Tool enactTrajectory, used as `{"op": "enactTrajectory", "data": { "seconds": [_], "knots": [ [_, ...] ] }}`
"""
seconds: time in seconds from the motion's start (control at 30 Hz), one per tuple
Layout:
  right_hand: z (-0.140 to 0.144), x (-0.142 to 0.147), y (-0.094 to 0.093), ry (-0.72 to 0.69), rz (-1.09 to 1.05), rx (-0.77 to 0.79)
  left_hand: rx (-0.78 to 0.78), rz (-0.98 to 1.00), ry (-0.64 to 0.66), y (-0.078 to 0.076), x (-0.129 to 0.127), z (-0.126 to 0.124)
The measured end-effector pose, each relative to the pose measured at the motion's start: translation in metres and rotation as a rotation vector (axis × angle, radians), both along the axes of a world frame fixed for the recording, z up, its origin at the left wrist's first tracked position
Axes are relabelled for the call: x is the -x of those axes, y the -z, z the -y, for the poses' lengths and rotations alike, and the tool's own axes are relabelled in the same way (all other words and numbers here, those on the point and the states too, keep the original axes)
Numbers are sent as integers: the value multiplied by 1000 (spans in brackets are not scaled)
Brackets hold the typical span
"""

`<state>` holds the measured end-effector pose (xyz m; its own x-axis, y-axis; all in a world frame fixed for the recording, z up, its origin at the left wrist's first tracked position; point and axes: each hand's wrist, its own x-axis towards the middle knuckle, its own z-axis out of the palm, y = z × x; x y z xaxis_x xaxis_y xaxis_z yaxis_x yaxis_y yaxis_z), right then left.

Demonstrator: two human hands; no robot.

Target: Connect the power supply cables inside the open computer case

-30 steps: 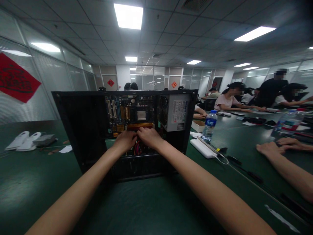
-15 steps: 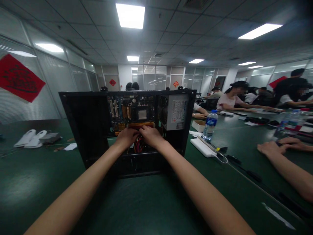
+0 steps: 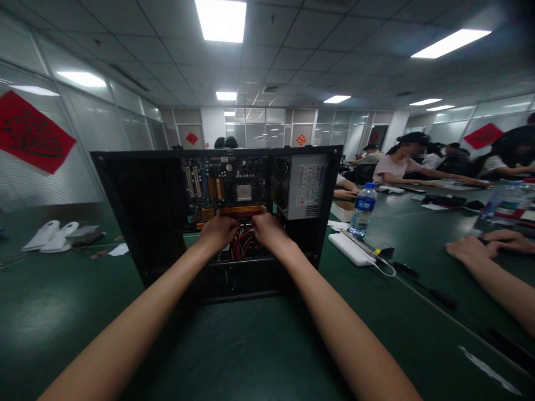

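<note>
An open black computer case [image 3: 112, 192] stands on the green table in front of me. Inside it are a motherboard [image 3: 228, 175], orange memory slots [image 3: 244, 210], a bundle of coloured cables [image 3: 242, 243] and a silver power supply [image 3: 307, 186]. My left hand [image 3: 218, 233] is in the case below the memory slots, its fingers curled beside the cables. My right hand [image 3: 271, 231] is just to its right, at the right end of the slots, fingers bent inward. A gap shows the cables between both hands. What the fingertips pinch is hidden.
Right of the case are a white power bank [image 3: 351, 249] with a cable, a water bottle [image 3: 363, 210] and a small open box [image 3: 343, 210]. Another person's hands [image 3: 472, 248] rest at the right. White slipper-like items [image 3: 52, 236] lie left. Other people sit farther back.
My right hand has moved right, away from my left hand, uncovering more of the cables. My left hand has hardly moved. The case looks slightly larger in view.
</note>
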<state>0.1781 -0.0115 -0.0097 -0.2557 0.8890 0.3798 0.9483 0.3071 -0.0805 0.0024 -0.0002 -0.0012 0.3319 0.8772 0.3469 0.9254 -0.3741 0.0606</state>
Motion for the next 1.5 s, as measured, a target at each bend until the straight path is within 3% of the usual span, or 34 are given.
{"op": "enactTrajectory", "data": {
  "seconds": [0.57,1.0,1.5],
  "knots": [
    [10,2,-5,15,15,51,-20,-54,-21,-1,-3,3],
    [-2,0,-1,34,22,14,-48,-72,15,3,-3,5],
    [3,2,-3,22,-11,41,-24,-63,-14,2,-2,3]
  ]
}}
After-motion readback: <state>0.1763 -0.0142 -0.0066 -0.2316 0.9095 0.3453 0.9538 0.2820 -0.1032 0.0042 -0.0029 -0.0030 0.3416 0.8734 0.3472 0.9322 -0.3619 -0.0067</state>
